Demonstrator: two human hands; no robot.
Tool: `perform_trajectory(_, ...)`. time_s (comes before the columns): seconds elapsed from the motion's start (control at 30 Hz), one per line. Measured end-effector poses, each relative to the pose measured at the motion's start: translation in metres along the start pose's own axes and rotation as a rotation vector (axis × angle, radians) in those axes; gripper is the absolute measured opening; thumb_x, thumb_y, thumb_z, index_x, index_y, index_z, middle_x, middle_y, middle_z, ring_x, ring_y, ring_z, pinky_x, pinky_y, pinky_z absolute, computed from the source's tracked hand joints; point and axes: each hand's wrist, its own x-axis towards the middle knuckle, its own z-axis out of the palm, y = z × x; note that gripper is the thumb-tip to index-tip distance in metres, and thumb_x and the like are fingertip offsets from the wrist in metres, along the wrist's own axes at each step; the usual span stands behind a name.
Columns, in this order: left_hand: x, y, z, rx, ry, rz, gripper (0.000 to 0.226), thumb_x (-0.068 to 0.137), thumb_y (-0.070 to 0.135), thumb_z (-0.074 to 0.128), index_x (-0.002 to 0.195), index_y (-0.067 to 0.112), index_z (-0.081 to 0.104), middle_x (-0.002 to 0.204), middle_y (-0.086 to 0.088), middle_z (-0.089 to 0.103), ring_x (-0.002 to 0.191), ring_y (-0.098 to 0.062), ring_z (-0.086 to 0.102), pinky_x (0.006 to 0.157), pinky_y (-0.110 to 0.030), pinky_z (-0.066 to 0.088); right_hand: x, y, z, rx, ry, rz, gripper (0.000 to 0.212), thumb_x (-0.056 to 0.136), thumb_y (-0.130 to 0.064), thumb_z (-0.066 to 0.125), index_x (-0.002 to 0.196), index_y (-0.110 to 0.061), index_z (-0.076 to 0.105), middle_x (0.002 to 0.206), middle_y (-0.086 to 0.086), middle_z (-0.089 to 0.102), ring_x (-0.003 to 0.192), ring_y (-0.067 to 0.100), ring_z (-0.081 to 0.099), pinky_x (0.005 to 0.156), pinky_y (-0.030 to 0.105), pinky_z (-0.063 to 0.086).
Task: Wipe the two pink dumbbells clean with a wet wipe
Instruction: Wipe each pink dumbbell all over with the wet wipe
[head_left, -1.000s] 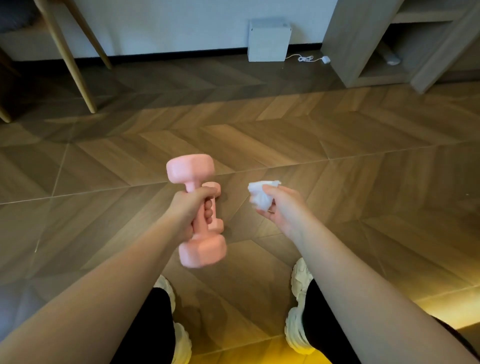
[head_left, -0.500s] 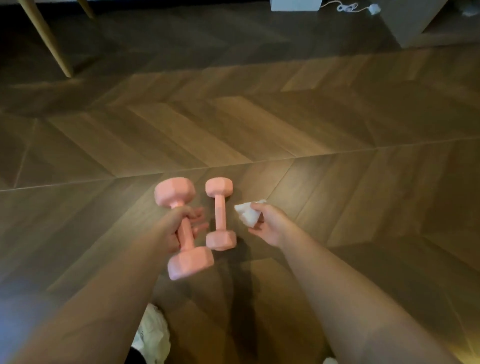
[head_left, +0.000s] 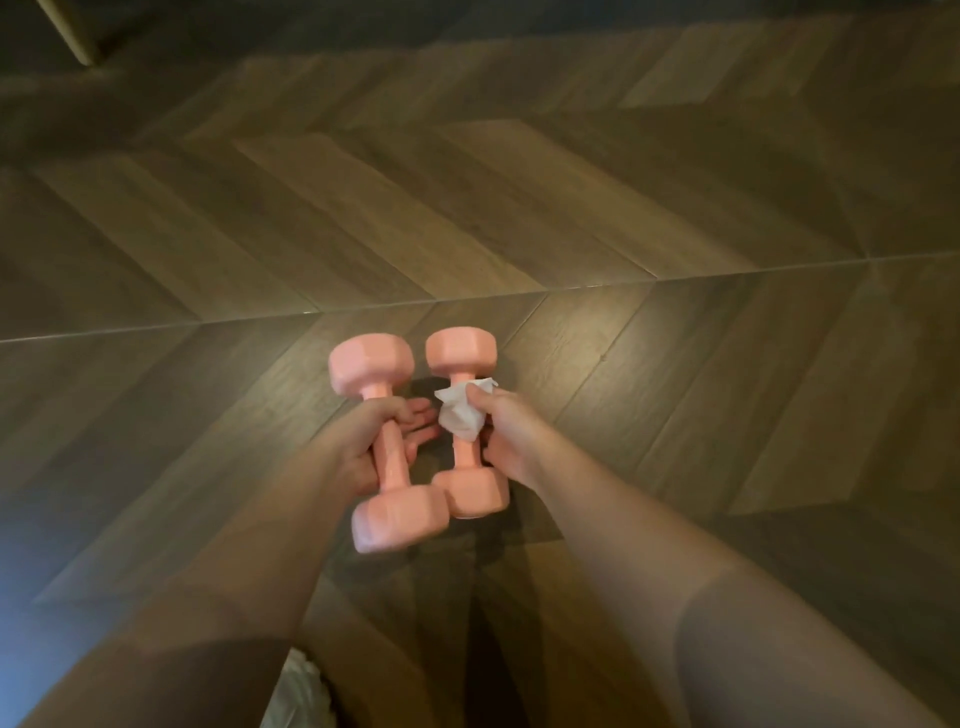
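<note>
Showing two pink dumbbells, one wipe.

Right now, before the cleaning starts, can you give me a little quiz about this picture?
1. True or false: the left hand holds the wet wipe.
2. What colour is the left dumbbell? A) blue B) pink C) green
3. Fill in: the right dumbbell lies on the wooden ____.
Key: 1. False, the right hand pinches the wet wipe. 2. B. 3. floor.
</note>
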Motion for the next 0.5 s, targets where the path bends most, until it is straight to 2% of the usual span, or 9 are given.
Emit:
perform_trajectory(0.07,-0.002,-0.003,-0.002,-0.02,-0.038,0.003,0.041,0.087,-0.005,0.048,0.125,0.004,0.062,0.109,-0.012,0.075,0.087,-0.019,0.075,0.046,-0.02,0.05,-0.009,0.001,-0.003,-0.004,-0.019,-0.025,0.028,0.103,-0.021,0.049,0.126,-0.008,0.059,0.109,0.011,0.065,0.098,0.022,0.06,0.092,0.037,0.045)
perform_trajectory(0.1,-0.004,-0.005,-0.003,-0.03,-0.066,0.004,0.04,0.087,-0.002,0.053,0.126,0.004,0.062,0.11,-0.012,0.075,0.09,-0.021,0.075,0.054,-0.022,0.054,-0.015,0.0,-0.005,-0.006,-0.037,-0.038,0.025,0.103,-0.021,0.049,0.121,-0.009,0.061,0.105,0.01,0.066,0.094,0.021,0.061,0.089,0.036,0.046)
perform_trajectory(0.17,-0.011,-0.011,-0.002,-0.072,-0.15,0.006,0.043,0.084,0.005,0.063,0.127,0.004,0.061,0.117,-0.015,0.072,0.102,-0.027,0.072,0.086,-0.032,0.057,-0.033,-0.004,-0.008,-0.046,-0.065,-0.065,0.019,0.103,-0.02,0.048,0.111,-0.012,0.064,0.098,0.007,0.067,0.089,0.018,0.062,0.087,0.034,0.046)
perform_trajectory(0.2,-0.017,-0.015,-0.001,-0.094,-0.198,0.009,0.045,0.082,0.006,0.066,0.127,0.002,0.061,0.12,-0.017,0.07,0.107,-0.03,0.07,0.096,-0.038,0.054,-0.045,-0.006,-0.01,-0.081,-0.071,-0.075,0.018,0.103,-0.02,0.048,0.106,-0.014,0.064,0.096,0.005,0.068,0.087,0.017,0.063,0.085,0.033,0.046)
perform_trajectory(0.23,-0.024,-0.019,0.001,-0.112,-0.245,0.013,0.046,0.082,0.007,0.066,0.127,0.002,0.061,0.122,-0.02,0.068,0.112,-0.032,0.068,0.099,-0.042,0.053,-0.057,-0.008,-0.011,-0.105,-0.074,-0.084,0.019,0.104,-0.021,0.047,0.103,-0.016,0.065,0.094,0.004,0.068,0.086,0.016,0.063,0.082,0.032,0.046)
perform_trajectory(0.33,-0.05,-0.034,0.008,-0.2,-0.322,0.01,0.048,0.083,0.005,0.065,0.131,0.007,0.06,0.127,-0.02,0.066,0.117,-0.036,0.064,0.093,-0.041,0.056,-0.096,-0.015,-0.015,-0.113,-0.078,-0.104,0.022,0.105,-0.019,0.043,0.103,-0.012,0.064,0.09,0.005,0.068,0.081,0.015,0.064,0.077,0.03,0.05)
perform_trajectory(0.43,-0.088,-0.049,0.016,-0.273,-0.436,0.043,0.055,0.079,0.003,0.067,0.133,0.017,0.062,0.133,-0.015,0.064,0.112,-0.036,0.067,0.064,-0.029,0.059,-0.139,-0.027,-0.019,-0.144,-0.085,-0.104,0.022,0.104,-0.016,0.044,0.097,-0.012,0.065,0.086,0.004,0.068,0.078,0.014,0.064,0.081,0.032,0.049)
perform_trajectory(0.47,-0.102,-0.054,0.019,-0.289,-0.503,0.071,0.059,0.077,0.003,0.07,0.133,0.018,0.062,0.137,-0.014,0.061,0.111,-0.034,0.067,0.066,-0.031,0.059,-0.154,-0.032,-0.02,-0.172,-0.083,-0.103,0.022,0.104,-0.017,0.045,0.096,-0.013,0.065,0.086,0.003,0.069,0.079,0.014,0.064,0.083,0.033,0.048)
perform_trajectory(0.5,-0.115,-0.058,0.023,-0.298,-0.571,0.102,0.063,0.073,0.004,0.073,0.133,0.019,0.062,0.14,-0.014,0.058,0.112,-0.032,0.066,0.075,-0.035,0.058,-0.167,-0.037,-0.02,-0.191,-0.09,-0.106,0.022,0.104,-0.017,0.046,0.095,-0.013,0.065,0.087,0.003,0.069,0.08,0.014,0.064,0.085,0.034,0.047)
